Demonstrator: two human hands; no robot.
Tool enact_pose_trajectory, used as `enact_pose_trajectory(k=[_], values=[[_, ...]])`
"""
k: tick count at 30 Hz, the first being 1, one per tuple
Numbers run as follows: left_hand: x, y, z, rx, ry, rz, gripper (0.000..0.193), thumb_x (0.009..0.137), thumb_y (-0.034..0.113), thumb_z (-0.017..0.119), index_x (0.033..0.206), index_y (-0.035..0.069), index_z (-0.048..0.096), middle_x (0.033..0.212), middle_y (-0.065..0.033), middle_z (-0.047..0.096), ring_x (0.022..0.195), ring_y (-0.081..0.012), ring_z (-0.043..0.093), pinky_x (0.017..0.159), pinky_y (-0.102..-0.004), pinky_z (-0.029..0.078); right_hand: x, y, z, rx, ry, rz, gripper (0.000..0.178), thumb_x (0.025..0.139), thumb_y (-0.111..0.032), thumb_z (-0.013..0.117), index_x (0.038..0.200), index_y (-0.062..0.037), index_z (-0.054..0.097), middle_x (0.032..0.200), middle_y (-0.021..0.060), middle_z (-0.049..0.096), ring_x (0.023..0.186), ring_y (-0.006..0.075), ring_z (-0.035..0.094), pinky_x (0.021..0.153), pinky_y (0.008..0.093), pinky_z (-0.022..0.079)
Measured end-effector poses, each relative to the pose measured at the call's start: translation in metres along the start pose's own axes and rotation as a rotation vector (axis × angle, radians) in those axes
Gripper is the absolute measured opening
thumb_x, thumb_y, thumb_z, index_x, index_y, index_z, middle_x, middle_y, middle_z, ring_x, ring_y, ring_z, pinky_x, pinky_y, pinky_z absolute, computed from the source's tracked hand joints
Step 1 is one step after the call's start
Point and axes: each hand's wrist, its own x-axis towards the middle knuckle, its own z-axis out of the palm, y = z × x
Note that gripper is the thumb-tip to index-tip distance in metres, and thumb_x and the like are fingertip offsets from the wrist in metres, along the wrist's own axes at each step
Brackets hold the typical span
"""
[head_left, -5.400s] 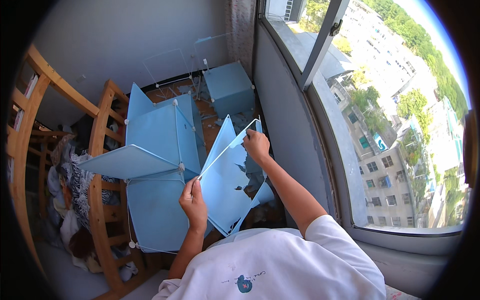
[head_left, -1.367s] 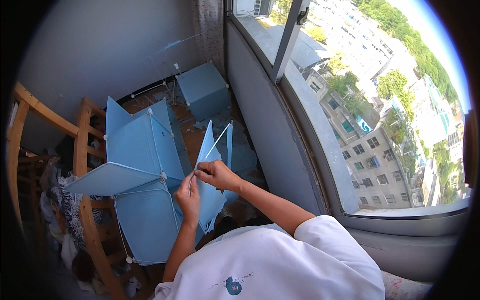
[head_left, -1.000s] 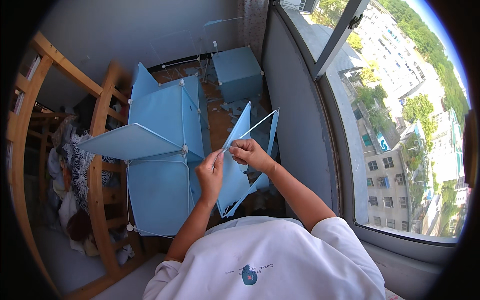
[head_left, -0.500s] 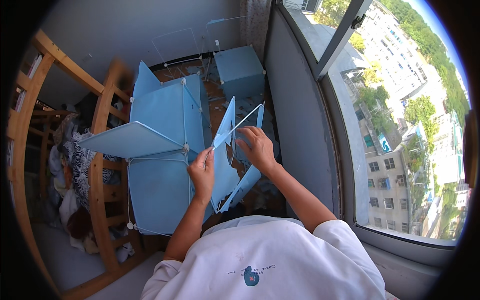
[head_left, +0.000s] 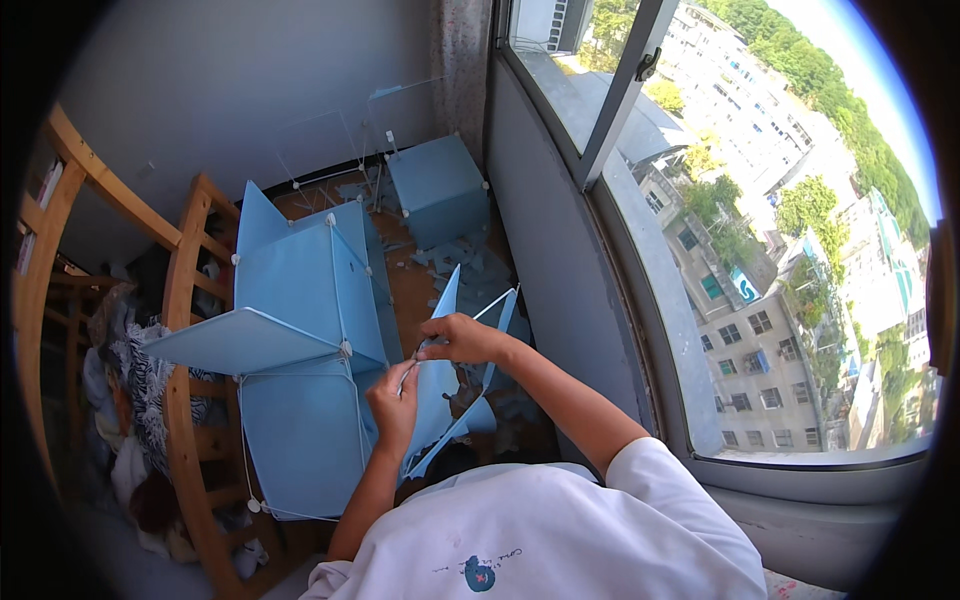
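My left hand (head_left: 393, 397) is closed on the near edge of a torn blue plastic panel (head_left: 432, 395) with a thin white wire frame (head_left: 496, 303). Right beside it, my right hand (head_left: 463, 340) pinches the same panel's edge, fingers bent and thumb pressed in. Ragged gaps run through the sheet, and a pointed piece stands up beyond my right hand. Exactly what lies between my right fingertips is partly hidden. Just left of my hands stands a blue panel cube shelf (head_left: 290, 270) with white round connectors, one panel (head_left: 245, 338) jutting out to the left.
Blue plastic scraps (head_left: 470, 265) litter the brown floor ahead. A smaller blue cube (head_left: 440, 185) stands by the far wall near bare wire frames. To the left rise a wooden bed frame (head_left: 183, 290) and piled cloths (head_left: 140, 390). A window (head_left: 590, 120) and its grey wall border the right.
My right hand has moved left from the panel's far part to beside my left hand and closed on the edge. The whole view has shifted, with the torn panel sitting lower.
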Motion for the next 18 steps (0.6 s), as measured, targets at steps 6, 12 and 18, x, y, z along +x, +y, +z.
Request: enact_pose_trajectory(k=[6,12,18], values=[[0.008,0.000,-0.001,0.020,-0.104,-0.107,0.014,0.079,0.011,0.064,0.088,0.000,0.063,0.073,-0.0179,0.063,0.065,-0.0324,0.062,0.056,-0.0338,0.046,-0.001,0.002,0.010,0.121,0.115,-0.020,0.016,0.080,-0.017,0.066,0.082,-0.0015,0.062,0.077,0.0094,0.061,0.072,0.0211,0.059,0.063,0.0316,0.044],[0.011,-0.002,-0.001,0.111,-0.092,-0.064,0.012,0.079,0.012,0.064,0.080,0.001,0.060,0.068,-0.0179,0.059,0.061,-0.0356,0.058,0.051,-0.0366,0.043,-0.003,-0.009,0.018,0.135,0.186,0.068,0.016,0.080,-0.016,0.066,0.080,-0.0015,0.060,0.078,0.0086,0.061,0.073,0.0205,0.059,0.064,0.0315,0.045],[0.009,-0.003,-0.003,0.155,-0.093,-0.012,0.010,0.077,0.010,0.066,0.076,0.002,0.059,0.063,-0.0174,0.055,0.056,-0.0343,0.055,0.048,-0.0366,0.041,-0.005,-0.005,0.024,0.156,0.170,0.095,0.017,0.080,-0.017,0.067,0.081,-0.0012,0.061,0.079,0.0092,0.061,0.074,0.0204,0.059,0.064,0.0318,0.045]])
